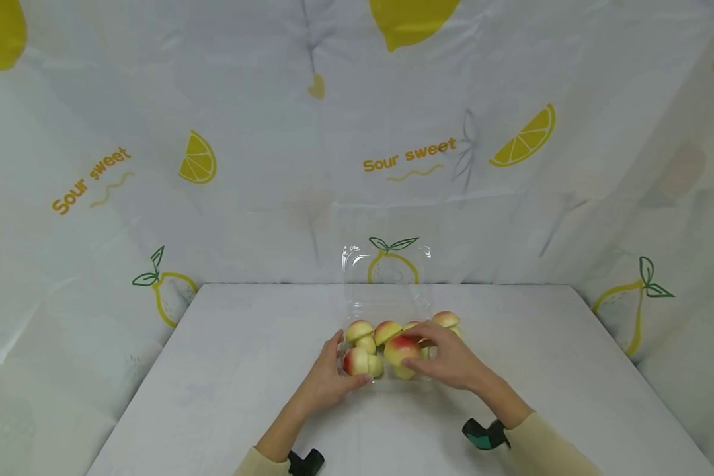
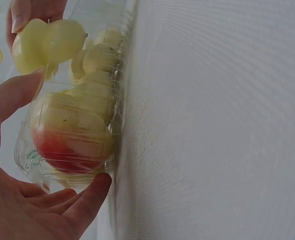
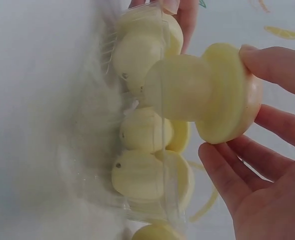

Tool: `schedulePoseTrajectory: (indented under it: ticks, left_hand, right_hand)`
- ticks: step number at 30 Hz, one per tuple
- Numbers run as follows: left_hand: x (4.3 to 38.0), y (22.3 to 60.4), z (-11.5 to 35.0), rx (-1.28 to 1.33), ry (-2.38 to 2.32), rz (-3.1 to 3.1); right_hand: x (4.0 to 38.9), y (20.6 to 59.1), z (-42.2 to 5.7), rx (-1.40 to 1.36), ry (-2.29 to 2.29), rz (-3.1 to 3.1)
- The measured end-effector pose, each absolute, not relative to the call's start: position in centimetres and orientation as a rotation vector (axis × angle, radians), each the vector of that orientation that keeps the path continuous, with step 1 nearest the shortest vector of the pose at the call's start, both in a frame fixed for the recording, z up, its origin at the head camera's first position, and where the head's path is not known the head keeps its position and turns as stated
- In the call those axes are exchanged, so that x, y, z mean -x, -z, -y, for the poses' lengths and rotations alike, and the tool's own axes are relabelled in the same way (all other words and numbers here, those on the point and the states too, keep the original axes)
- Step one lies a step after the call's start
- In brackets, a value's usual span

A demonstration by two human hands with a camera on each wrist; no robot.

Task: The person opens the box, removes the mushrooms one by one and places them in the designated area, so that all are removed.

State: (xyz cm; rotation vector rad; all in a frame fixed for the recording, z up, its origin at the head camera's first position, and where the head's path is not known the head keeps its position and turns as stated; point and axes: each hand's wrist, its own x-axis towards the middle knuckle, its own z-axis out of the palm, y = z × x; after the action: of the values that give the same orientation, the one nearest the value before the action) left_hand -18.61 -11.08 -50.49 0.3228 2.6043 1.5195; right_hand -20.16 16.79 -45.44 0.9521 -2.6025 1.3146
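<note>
A clear plastic clamshell box (image 1: 387, 307) lies with its lid raised at the back, holding several mushroom-shaped pieces (image 1: 356, 362) with pale yellow stems and red-and-yellow caps. My left hand (image 1: 327, 377) holds the box at its left front corner, thumb at the near rim and fingers along the left side. Over the box's right front part, my right hand (image 1: 449, 357) pinches one mushroom-shaped piece (image 3: 222, 92) by its cap. That piece's stem points down into the box, overlapping the rim in the right wrist view.
Another mushroom-shaped piece (image 1: 446, 319) stands just right of the box. The white table (image 1: 238, 357) ends at a hanging cloth (image 1: 262, 198) printed with lemons, behind and at both sides. Dark wrist devices (image 1: 484, 434) sit near both sleeves.
</note>
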Motion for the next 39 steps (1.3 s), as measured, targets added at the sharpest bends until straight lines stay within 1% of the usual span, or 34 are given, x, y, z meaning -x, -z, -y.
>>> schedulePoseTrajectory:
  ticks: [19, 34, 39]
  left_hand:
    - [18.8, 50.6, 11.2, -0.321, -1.501, -2.62]
    - [18.7, 50.5, 11.1, -0.332, -1.5, -2.614]
    - [18.7, 50.5, 11.1, -0.326, -1.499, -2.614]
  right_hand:
    - [20.4, 43.2, -18.7, -0.975, -1.231, 2.579]
    - [20.3, 41.9, -21.6, -0.937, -1.142, 2.5]
    - [20.5, 41.8, -22.6, -0.883, -1.103, 2.515]
